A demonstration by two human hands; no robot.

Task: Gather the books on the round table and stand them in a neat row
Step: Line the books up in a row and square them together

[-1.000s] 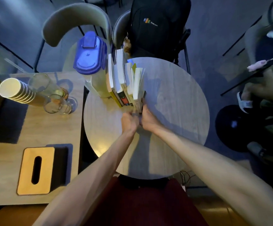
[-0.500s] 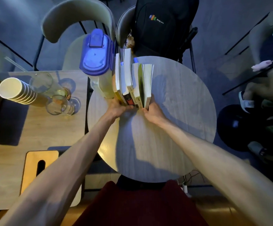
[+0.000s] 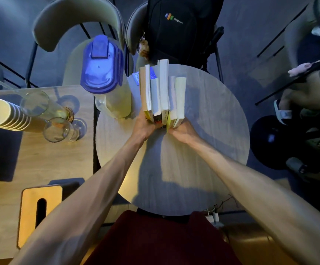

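Pressing both sides, left hand (image 3: 143, 125) and right hand (image 3: 182, 129) grip the books (image 3: 162, 92) upright, far-left on the round counter (image 3: 212, 131), touching pitcher (image 3: 107, 81); right half open. Row tighter than before.

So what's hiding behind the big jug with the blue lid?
Behind the jug a grey chair shows. Beside it, squeezed against the books, a white-and-blue card peeks out. The jug covers most of the chair seat.

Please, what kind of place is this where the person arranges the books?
Probably a café or shared lounge, though I cannot be sure. A stack of paper cups and a blue-lidded pitcher stand ready for serving, and chairs surround the small round table where both hands press the books together.
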